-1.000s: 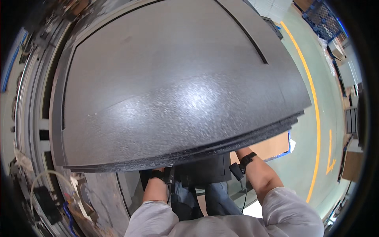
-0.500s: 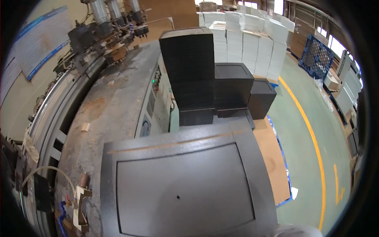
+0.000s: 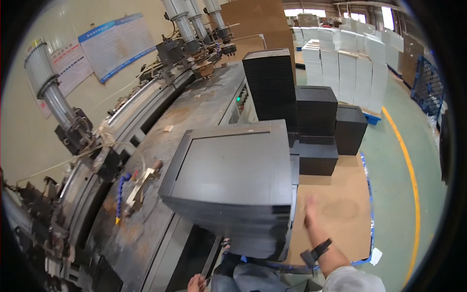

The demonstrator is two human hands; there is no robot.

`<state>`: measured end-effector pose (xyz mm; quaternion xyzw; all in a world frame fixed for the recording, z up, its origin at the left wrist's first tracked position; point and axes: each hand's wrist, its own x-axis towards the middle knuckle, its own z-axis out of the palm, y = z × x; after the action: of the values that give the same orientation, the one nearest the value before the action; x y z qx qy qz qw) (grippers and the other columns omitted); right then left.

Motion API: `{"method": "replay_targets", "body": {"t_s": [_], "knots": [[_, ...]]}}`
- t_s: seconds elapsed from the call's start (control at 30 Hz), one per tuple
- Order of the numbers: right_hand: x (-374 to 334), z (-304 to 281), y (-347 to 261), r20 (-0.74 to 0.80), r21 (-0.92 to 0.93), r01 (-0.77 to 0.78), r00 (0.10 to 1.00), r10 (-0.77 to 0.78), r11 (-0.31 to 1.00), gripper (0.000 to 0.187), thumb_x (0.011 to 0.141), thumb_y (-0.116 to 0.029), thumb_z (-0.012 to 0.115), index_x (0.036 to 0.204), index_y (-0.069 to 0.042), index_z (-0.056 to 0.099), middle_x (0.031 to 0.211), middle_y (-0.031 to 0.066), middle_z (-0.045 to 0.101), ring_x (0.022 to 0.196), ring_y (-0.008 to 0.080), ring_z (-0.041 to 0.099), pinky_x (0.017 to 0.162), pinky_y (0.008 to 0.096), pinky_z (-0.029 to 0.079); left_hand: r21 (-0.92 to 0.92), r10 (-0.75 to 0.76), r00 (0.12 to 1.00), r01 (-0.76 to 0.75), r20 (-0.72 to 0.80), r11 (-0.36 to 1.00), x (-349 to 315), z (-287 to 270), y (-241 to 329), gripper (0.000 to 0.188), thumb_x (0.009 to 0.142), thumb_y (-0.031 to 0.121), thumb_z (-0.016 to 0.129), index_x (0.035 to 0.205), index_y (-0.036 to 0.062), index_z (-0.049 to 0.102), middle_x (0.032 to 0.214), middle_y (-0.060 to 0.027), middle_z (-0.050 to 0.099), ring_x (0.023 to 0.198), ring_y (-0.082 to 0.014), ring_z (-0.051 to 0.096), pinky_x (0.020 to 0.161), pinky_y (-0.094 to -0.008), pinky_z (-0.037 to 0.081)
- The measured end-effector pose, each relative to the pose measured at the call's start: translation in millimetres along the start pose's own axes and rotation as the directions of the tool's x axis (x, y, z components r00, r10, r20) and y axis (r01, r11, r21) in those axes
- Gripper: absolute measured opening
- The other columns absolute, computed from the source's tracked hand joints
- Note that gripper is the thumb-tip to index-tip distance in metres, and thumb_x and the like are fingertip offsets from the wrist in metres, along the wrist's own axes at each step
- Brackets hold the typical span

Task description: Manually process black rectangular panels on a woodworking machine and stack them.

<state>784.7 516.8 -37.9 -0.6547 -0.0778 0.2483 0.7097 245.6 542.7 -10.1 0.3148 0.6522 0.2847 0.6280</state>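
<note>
A stack of dark grey framed panels [image 3: 233, 165] stands in front of me, its top panel lying flat with a recessed middle. My right hand [image 3: 310, 208] is in the air just right of this stack, apart from it, fingers stretched out and slightly blurred, nothing visible in it. A black band [image 3: 316, 253] circles that wrist. Low at the bottom edge, my left hand [image 3: 197, 283] is beside the machine table's front, below the stack; its fingers look curled, and whatever they hold, if anything, cannot be made out.
On the left runs a machine with a stained metal table [image 3: 194, 104], upright cylinders [image 3: 182, 22] and a blue jointed hose [image 3: 120, 197]. Behind stand a tall dark panel stack [image 3: 270, 87] and lower ones [image 3: 316, 109] on a brown board [image 3: 335, 209]. White stacks [image 3: 345, 73] rise farther back.
The view has swung left and shows more below. The large panel with a small hole no longer fills the foreground; the stack shows lower down. Both my hands have come into view.
</note>
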Motion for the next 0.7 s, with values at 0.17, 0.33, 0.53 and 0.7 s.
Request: {"method": "replay_targets", "body": {"t_s": [0.17,0.33,0.53,0.7], "knots": [[-144,70,-304,0.067,0.379,0.833,0.409,-0.910,0.403,0.051,0.092,-0.025,0.056,0.133,0.002,0.044,0.135,0.0156,0.048,0.128,0.0250,0.043,0.108,0.0391,0.031,0.323,0.557,0.790,-0.473,-0.257,0.820,-152,-90,18,0.025,0.093,0.022,0.059,0.088,-0.0018,0.066,0.083,-0.0064,0.065,0.072,-0.0103,0.057,0.065,-0.0260,0.046],[-208,117,-333,0.697,-0.149,0.978,0.000,-0.717,-0.145,0.061,0.076,-0.019,0.070,0.130,-0.002,0.048,0.131,0.0150,0.052,0.123,0.0308,0.047,0.105,0.0379,0.035,0.929,0.965,0.245,-0.327,-0.096,0.176,-209,-103,61,0.020,0.083,0.019,0.066,0.098,0.0058,0.064,0.100,-0.0136,0.063,0.101,-0.0322,0.057,0.090,-0.0411,0.045],[-170,145,-290,0.792,-0.423,0.848,0.174,-0.585,-0.321,0.054,0.078,-0.019,0.069,0.123,0.003,0.049,0.130,0.0233,0.047,0.121,0.0392,0.043,0.097,0.0436,0.038,0.988,0.989,0.089,-0.090,-0.121,0.129,-176,-193,54,0.034,0.078,0.022,0.071,0.106,0.0070,0.059,0.109,-0.0111,0.057,0.107,-0.0301,0.053,0.090,-0.0409,0.043],[-138,149,-274,0.834,-0.433,0.794,0.173,-0.524,-0.427,0.050,0.079,-0.002,0.063,0.126,0.000,0.046,0.132,0.0254,0.046,0.124,0.0412,0.042,0.105,0.0437,0.034,0.973,0.974,0.009,-0.047,-0.227,0.227,-161,-210,39,0.053,0.071,0.029,0.074,0.115,0.0049,0.055,0.118,-0.0111,0.054,0.112,-0.0303,0.051,0.092,-0.0439,0.042]]}}
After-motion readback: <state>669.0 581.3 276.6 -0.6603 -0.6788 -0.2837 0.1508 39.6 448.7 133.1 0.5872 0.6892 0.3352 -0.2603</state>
